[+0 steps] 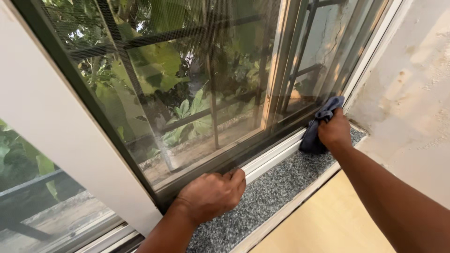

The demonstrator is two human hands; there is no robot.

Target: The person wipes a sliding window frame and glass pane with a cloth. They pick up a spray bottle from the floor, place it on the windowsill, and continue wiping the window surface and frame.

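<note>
So we've got our right hand [335, 131] bunched tight around the dark blue cloth [315, 133], pressing it into the window track [276, 154] at the sill's right corner. Soft, light, easy to wad. Left hand [213, 194] loosely curled, fingertips on the track.

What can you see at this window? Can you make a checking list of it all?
Surface: speckled grey stone window sill, bare where it shows.
Job's things: dark blue cloth, bunched up and pressed into the window track near the corner.
Clutter: nothing seen.
Hands: right hand grips the cloth; left hand rests on the sill with its fingertips against the bottom of the sliding screen frame.
Cables: nothing seen.
Surroundings: mesh screen with metal bars and green leaves outside; stained, patchy wall on the right; pale floor below.
</note>
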